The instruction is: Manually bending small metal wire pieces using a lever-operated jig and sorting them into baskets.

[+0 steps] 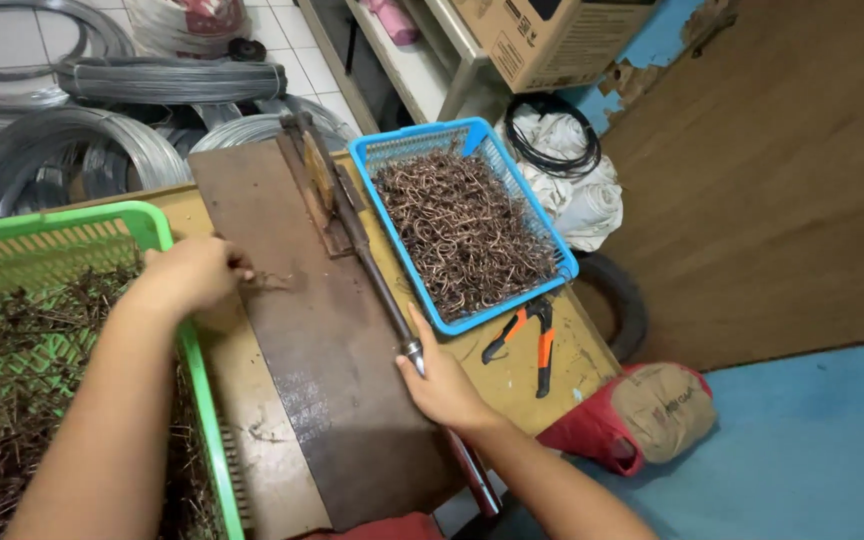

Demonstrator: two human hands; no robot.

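Metal lever handle (377,285) is gripped near its lower end by the right hand (442,380), fingers curled around it. Thin wire pieces (270,281) are pinched at the left hand's (192,275) closed fingertips on the rusty plate (322,340).

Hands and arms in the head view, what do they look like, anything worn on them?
Both hands, the left hand and the right hand, are bare: no gloves, rings or watch show. Both forearms are bare right to the picture's bottom edge, so no sleeve, strap or marking is in view.
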